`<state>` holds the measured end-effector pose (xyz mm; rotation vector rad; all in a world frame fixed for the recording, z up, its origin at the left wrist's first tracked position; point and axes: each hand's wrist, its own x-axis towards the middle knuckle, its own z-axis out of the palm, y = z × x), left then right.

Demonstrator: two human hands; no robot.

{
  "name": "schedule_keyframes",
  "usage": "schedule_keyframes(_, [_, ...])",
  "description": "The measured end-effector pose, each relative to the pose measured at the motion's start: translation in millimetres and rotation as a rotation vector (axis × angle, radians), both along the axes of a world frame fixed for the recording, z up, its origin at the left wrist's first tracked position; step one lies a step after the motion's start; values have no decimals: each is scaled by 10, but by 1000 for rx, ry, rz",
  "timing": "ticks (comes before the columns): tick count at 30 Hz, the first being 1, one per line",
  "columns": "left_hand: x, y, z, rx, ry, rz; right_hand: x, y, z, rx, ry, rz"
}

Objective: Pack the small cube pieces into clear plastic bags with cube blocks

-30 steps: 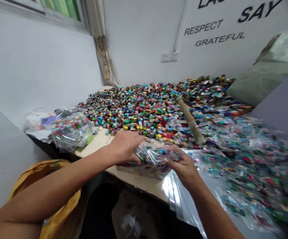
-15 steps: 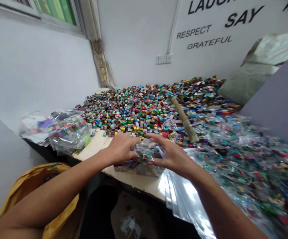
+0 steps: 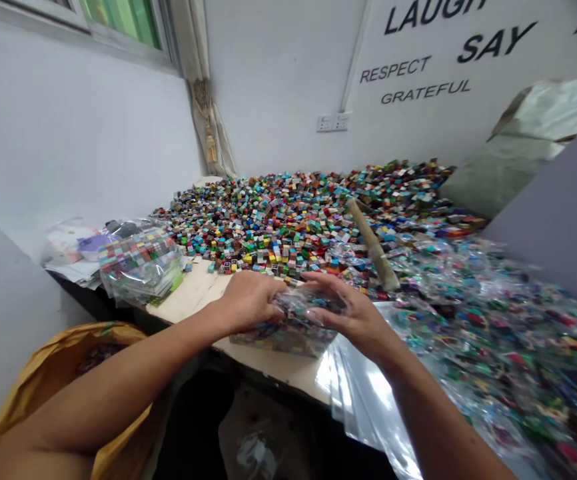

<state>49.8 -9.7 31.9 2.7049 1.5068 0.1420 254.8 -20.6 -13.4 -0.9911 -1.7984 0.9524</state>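
My left hand and my right hand grip a clear plastic bag of small colourful pieces from either side. The fingers of both are curled onto its crinkled film. Right under it, at the table's front edge, lies a clear pack of coloured cubes, partly hidden by the hands and the bag. To the right of it, flat clear plastic bags are fanned over the edge.
Loose coloured cubes are heaped across the back. A wooden stick lies on them. Many filled small bags cover the right side. A clear bag of cubes sits at left, above a yellow sack.
The bag between my hands has shifted slightly to the right and its film has been reshaped. My right thumb now presses on its top. The camera view has moved a little.
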Motion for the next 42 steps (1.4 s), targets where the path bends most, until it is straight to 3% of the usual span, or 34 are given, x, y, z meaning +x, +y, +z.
schedule_keyframes(2, [1, 3, -6, -2, -19, 1, 9, 10, 20, -20, 31, -1])
schedule_keyframes(8, [10, 41, -44, -28, -41, 14, -113, 56, -106, 54, 147, -190])
schedule_keyframes(12, [3, 43, -34, -34, -26, 3, -120, -3, -100, 90, 55, -212])
schedule_keyframes(15, [-2, 36, -17, -35, -25, 5, -55, -133, 66, 267, -136, -222])
schedule_keyframes(18, [-2, 37, -25, -31, -18, -16, -47, -269, 337, 614, -373, -264])
schedule_keyframes(21, [-3, 42, -52, 16, 5, -51, -178, -279, 601, 783, -705, -175])
schedule_keyframes(24, [-17, 48, -58, 17, 26, -52, -390, -141, 749, 671, -1100, -71])
schedule_keyframes(27, [-49, 67, -35, -28, -23, -42, -529, 4, 742, 522, -1325, -23])
schedule_keyframes(29, [-73, 85, -26, -47, -66, -42, -532, 41, 661, 544, -1293, -29])
schedule_keyframes(34, [-108, 111, -71, -51, -92, -49, -376, 16, 371, 832, -969, -106])
schedule_keyframes(36, [-119, 114, -91, -53, -94, -65, -340, 17, 310, 854, -882, -117])
schedule_keyframes(39, [-133, 115, -111, -92, -141, -131, -348, 36, 346, 699, -897, -94])
schedule_keyframes(42, [-128, 100, -135, -63, -164, -101, -395, 43, 482, 486, -1091, -42])
